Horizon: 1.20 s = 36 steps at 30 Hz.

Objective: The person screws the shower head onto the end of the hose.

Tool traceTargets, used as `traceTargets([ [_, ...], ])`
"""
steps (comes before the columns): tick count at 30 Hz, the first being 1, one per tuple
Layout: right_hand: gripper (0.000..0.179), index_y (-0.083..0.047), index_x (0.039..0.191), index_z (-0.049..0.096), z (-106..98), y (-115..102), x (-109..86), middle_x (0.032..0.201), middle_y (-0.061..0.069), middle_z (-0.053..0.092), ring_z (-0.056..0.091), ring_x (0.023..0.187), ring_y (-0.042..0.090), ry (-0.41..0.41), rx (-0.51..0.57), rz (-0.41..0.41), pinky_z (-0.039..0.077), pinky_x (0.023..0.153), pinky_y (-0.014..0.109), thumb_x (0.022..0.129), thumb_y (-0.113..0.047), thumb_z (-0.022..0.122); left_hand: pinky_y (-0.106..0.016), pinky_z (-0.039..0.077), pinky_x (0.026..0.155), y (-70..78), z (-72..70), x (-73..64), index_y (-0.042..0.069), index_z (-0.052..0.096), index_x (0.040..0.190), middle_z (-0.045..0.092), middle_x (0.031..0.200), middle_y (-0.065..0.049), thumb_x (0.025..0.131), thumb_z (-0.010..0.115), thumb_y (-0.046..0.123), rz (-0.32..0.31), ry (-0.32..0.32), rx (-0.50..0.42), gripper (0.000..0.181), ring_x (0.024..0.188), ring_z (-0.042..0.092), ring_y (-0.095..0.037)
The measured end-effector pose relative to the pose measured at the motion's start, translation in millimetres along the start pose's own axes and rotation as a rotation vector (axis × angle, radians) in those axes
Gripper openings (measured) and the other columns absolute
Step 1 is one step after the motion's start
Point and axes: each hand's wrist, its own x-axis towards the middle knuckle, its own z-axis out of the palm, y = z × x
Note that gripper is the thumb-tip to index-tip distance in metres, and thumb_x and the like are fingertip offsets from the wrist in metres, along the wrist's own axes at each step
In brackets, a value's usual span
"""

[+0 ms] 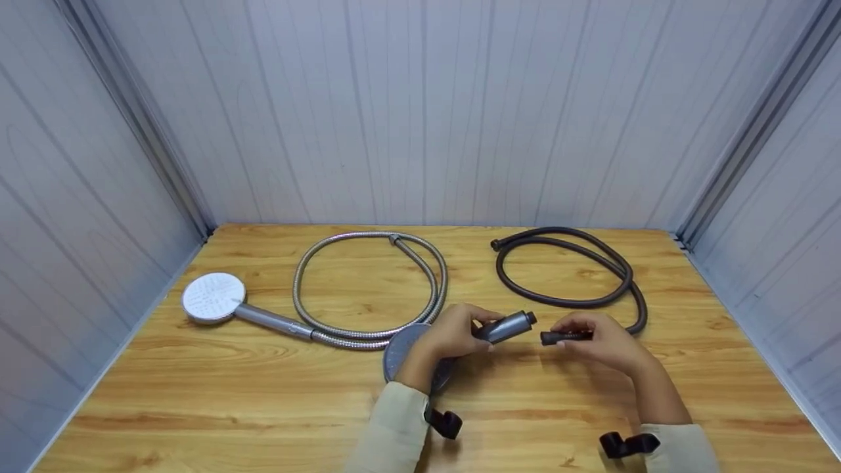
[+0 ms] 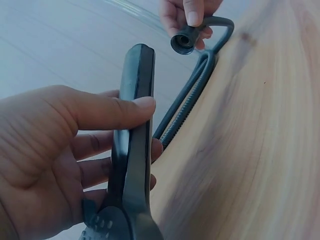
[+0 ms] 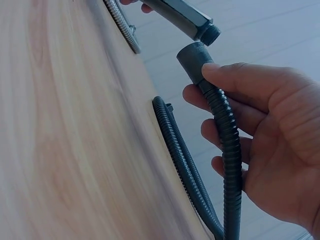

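Note:
My left hand (image 1: pixel 453 332) grips the handle of a dark grey shower head (image 1: pixel 509 327), whose round face lies partly hidden under the wrist in the head view. The threaded end of that handle (image 3: pixel 212 36) points right. Between thumb and fingers, my right hand (image 1: pixel 601 341) pinches the end of a black shower hose (image 3: pixel 225 130). Its open connector (image 2: pixel 183 43) faces the handle's thread, with a small gap between them in the head view. The rest of the black hose loops behind the right hand on the table.
A second shower head (image 1: pixel 213 297) with a white face lies at the left, its handle joined to a coiled silver hose (image 1: pixel 297 282). The wooden table (image 1: pixel 263 407) is bounded by pale panel walls (image 1: pixel 420 118) at the back and both sides.

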Motion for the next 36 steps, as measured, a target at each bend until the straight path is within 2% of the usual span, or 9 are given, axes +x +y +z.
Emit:
traceTargets([
  [5, 0.026, -0.009, 0.113, 0.07, 1, 0, -0.1, 0.107, 0.008, 0.066, 0.059, 0.094, 0.023, 0.008, -0.003, 0.012, 0.049, 0.079, 0.034, 0.089, -0.019, 0.073, -0.02, 0.048, 0.071, -0.1, 0.9, -4.7, 0.014, 0.069, 0.124, 0.071, 0.105, -0.001, 0.076, 0.082, 0.005, -0.001, 0.016, 0.053, 0.05, 0.08, 0.059, -0.007],
  [9, 0.029, -0.007, 0.115, 0.069, 1, -3, -1.5, 0.109, 0.009, 0.066, 0.059, 0.093, 0.023, 0.035, 0.01, 0.025, 0.05, 0.076, 0.032, 0.089, -0.019, 0.072, -0.021, 0.048, 0.071, -1.5, 0.5, -5.6, 0.015, 0.07, 0.122, 0.072, 0.105, -0.002, 0.075, 0.083, 0.005, -0.004, 0.029, 0.053, 0.05, 0.079, 0.059, -0.008],
  [17, 0.029, -0.003, 0.118, 0.068, 4, -7, -1.3, 0.11, 0.014, 0.064, 0.059, 0.092, 0.025, 0.092, -0.004, 0.031, 0.05, 0.071, 0.031, 0.09, -0.011, 0.07, -0.02, 0.048, 0.072, 0.4, -0.7, -6.0, 0.016, 0.069, 0.123, 0.071, 0.109, -0.003, 0.075, 0.083, 0.007, -0.014, 0.021, 0.09, 0.051, 0.082, 0.06, -0.006],
  [29, 0.025, -0.013, 0.111, 0.073, 4, -13, -2.5, 0.107, 0.007, 0.065, 0.06, 0.095, 0.022, 0.115, -0.086, -0.018, 0.051, 0.079, 0.037, 0.088, -0.023, 0.074, -0.021, 0.048, 0.076, -0.5, 0.6, -5.6, 0.015, 0.071, 0.121, 0.071, 0.111, -0.003, 0.074, 0.084, 0.007, -0.03, -0.003, 0.121, 0.05, 0.089, 0.061, -0.007],
  [36, 0.025, -0.013, 0.111, 0.073, 5, -16, -2.4, 0.106, 0.008, 0.064, 0.059, 0.09, 0.021, 0.102, -0.073, -0.022, 0.051, 0.072, 0.031, 0.088, -0.022, 0.075, -0.022, 0.047, 0.076, 0.8, 1.9, -5.0, 0.015, 0.071, 0.12, 0.071, 0.11, -0.001, 0.073, 0.084, 0.006, -0.014, -0.005, 0.159, 0.049, 0.091, 0.061, -0.008],
])
